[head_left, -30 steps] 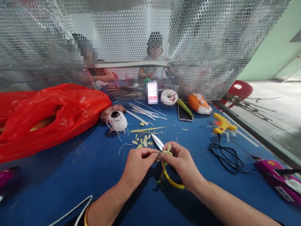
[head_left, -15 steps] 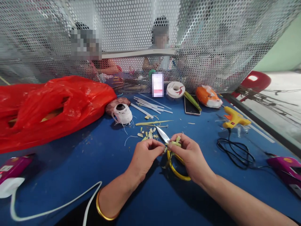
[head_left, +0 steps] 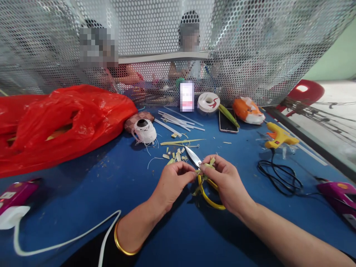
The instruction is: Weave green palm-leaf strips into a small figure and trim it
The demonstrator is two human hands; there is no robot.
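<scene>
Between my hands is a small folded piece of pale green leaf strips (head_left: pixel 208 167), with loose ends hanging below it. My right hand (head_left: pixel 228 183) pinches its body between thumb and fingers. At its left side, my left hand (head_left: pixel 172 182) is closed in a pinch on a strip end; the fingertips partly hide it. Under the hands lie scissors (head_left: pixel 194 155) with yellow handles (head_left: pixel 207 198), blades pointing away from me. Cut leaf scraps (head_left: pixel 178 155) are scattered beside the blades, and a longer leaf strip (head_left: pixel 182 142) lies just beyond.
White strips (head_left: pixel 178 121), a white string ball (head_left: pixel 146 133), a ribbon spool (head_left: pixel 208 102), a lit phone (head_left: pixel 187 96) and a dark phone (head_left: pixel 226 124) stand along the back. A red bag (head_left: pixel 83 126) fills the left; a yellow glue gun (head_left: pixel 280 136) and its black cord (head_left: pixel 279 180) lie right.
My right hand has shifted its grip slightly, and more of the folded leaf piece shows between the hands. The view has tilted a little; the table things stay in place.
</scene>
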